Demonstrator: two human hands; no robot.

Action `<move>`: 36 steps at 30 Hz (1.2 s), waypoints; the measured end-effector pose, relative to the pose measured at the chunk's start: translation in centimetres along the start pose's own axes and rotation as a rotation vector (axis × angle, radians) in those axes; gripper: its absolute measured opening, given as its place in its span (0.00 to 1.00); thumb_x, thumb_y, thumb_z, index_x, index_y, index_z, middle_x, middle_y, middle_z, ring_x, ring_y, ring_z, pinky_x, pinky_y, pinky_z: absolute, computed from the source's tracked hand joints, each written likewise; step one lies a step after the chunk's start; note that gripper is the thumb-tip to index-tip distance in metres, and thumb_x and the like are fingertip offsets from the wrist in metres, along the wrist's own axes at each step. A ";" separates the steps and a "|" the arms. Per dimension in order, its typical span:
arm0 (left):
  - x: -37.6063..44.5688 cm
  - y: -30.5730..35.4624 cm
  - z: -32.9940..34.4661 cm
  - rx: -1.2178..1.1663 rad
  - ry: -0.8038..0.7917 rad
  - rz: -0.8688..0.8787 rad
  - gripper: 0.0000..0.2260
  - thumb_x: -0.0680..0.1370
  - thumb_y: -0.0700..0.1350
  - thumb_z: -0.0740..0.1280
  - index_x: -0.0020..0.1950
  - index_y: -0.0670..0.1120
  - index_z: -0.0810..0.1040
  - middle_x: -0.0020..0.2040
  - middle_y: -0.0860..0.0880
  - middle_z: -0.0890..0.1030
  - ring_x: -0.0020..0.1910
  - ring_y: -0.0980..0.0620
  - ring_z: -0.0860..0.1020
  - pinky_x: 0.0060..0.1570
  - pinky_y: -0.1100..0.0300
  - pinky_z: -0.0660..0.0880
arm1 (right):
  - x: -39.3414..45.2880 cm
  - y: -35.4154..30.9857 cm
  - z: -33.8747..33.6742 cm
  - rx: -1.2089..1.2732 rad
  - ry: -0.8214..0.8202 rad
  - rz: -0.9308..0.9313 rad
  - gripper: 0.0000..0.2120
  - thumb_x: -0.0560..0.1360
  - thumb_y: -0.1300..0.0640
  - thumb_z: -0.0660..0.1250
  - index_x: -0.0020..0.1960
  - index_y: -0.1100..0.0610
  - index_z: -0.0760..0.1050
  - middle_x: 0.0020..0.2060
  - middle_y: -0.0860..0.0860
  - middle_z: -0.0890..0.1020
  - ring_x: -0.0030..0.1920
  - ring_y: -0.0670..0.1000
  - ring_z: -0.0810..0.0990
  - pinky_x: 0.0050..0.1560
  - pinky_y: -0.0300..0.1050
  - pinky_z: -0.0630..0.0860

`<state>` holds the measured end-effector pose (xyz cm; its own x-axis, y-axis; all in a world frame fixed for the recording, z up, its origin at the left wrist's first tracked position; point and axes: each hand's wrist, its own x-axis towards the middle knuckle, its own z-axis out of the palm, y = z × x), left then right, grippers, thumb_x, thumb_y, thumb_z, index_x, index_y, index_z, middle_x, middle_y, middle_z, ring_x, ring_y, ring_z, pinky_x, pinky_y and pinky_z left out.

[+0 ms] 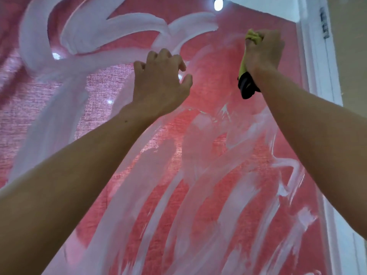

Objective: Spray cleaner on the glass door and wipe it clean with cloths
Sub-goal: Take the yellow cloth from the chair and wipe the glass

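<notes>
Red woven fabric point(111, 96) behind glass door point(228, 135), filling most of view from low angle. White smeared cleaner streaks point(83, 34) across pane: broad looping strokes at upper left of door, long near-parallel swipes down lower half, thinner bright lines toward right edge.

Left hand point(160, 84) raised near centre of door, fingers loosely curled and spread, gripping nothing; fingertips at or just off pane, contact not certain. Left forearm running down to lower left corner.

Right hand point(264, 50) up near upper right corner of door, fist closed tight round bunched yellow cloth point(253, 35); cloth showing above knuckles and trailing down beside wrist, pressed toward pane. Black piece point(247, 87) hanging below yellow cloth at wrist, part of cloth or separate item, cannot tell. Right forearm running to right edge of view.

White door frame point(319, 66) along right side of door. Dark hinge-like fitting point(324, 24) on frame near top, blurred. Bright round light reflection point(218, 4) above top edge of door; smaller glints left of left hand.

Brands, labels, writing: none legible.
</notes>
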<state>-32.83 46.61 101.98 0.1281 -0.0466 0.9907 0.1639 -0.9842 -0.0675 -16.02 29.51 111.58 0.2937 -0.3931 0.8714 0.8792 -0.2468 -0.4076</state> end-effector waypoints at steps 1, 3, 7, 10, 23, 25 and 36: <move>0.3 0.0 0.2 0.020 0.005 0.003 0.16 0.83 0.56 0.62 0.65 0.50 0.79 0.66 0.48 0.76 0.69 0.45 0.70 0.68 0.44 0.62 | 0.5 0.2 0.1 -0.018 0.004 0.019 0.22 0.81 0.57 0.65 0.29 0.50 0.65 0.27 0.45 0.66 0.33 0.47 0.67 0.34 0.45 0.67; 0.7 -0.1 0.6 0.053 0.020 0.003 0.16 0.83 0.56 0.62 0.65 0.49 0.79 0.66 0.48 0.76 0.70 0.44 0.69 0.69 0.44 0.61 | 1.0 0.5 0.3 -0.043 -0.002 0.048 0.22 0.80 0.56 0.65 0.29 0.51 0.65 0.27 0.44 0.66 0.33 0.47 0.67 0.35 0.43 0.67; 1.3 -0.4 0.9 0.121 0.072 0.010 0.18 0.82 0.56 0.61 0.66 0.48 0.77 0.66 0.47 0.76 0.70 0.43 0.69 0.70 0.40 0.58 | 2.3 0.7 0.5 -0.008 -0.028 0.008 0.21 0.78 0.55 0.67 0.29 0.51 0.66 0.28 0.45 0.66 0.34 0.46 0.66 0.34 0.42 0.66; 1.2 -0.8 0.6 0.187 0.095 0.021 0.18 0.82 0.56 0.61 0.66 0.48 0.77 0.66 0.46 0.76 0.70 0.42 0.68 0.70 0.39 0.58 | 3.3 0.6 0.5 0.013 -0.047 -0.014 0.18 0.77 0.58 0.69 0.31 0.51 0.69 0.29 0.45 0.68 0.34 0.44 0.67 0.34 0.41 0.68; -0.1 -1.2 0.4 0.193 0.109 -0.029 0.16 0.82 0.55 0.61 0.64 0.49 0.77 0.64 0.48 0.76 0.70 0.43 0.67 0.72 0.38 0.55 | 2.3 0.7 0.1 -0.152 -0.261 -0.451 0.22 0.79 0.58 0.66 0.29 0.55 0.63 0.30 0.51 0.66 0.38 0.49 0.66 0.35 0.40 0.61; -0.3 -1.2 0.4 0.204 0.104 -0.021 0.15 0.82 0.55 0.61 0.64 0.49 0.77 0.64 0.48 0.77 0.70 0.44 0.67 0.72 0.37 0.55 | 3.1 1.5 -0.1 -0.210 -0.176 -0.401 0.16 0.79 0.57 0.67 0.34 0.57 0.73 0.35 0.53 0.72 0.40 0.50 0.71 0.39 0.45 0.68; -0.7 -2.0 0.3 0.212 0.101 -0.030 0.16 0.82 0.55 0.60 0.64 0.49 0.76 0.65 0.48 0.76 0.70 0.44 0.67 0.72 0.37 0.55 | 0.8 0.3 1.6 -0.057 -0.249 -0.557 0.15 0.80 0.51 0.69 0.40 0.59 0.80 0.42 0.52 0.72 0.41 0.48 0.71 0.42 0.39 0.71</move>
<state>-33.00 48.64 101.37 0.0229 -0.0452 0.9987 0.3691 -0.9280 -0.0505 -14.91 30.56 112.62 -0.1194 0.0263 0.9925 0.9062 -0.4055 0.1198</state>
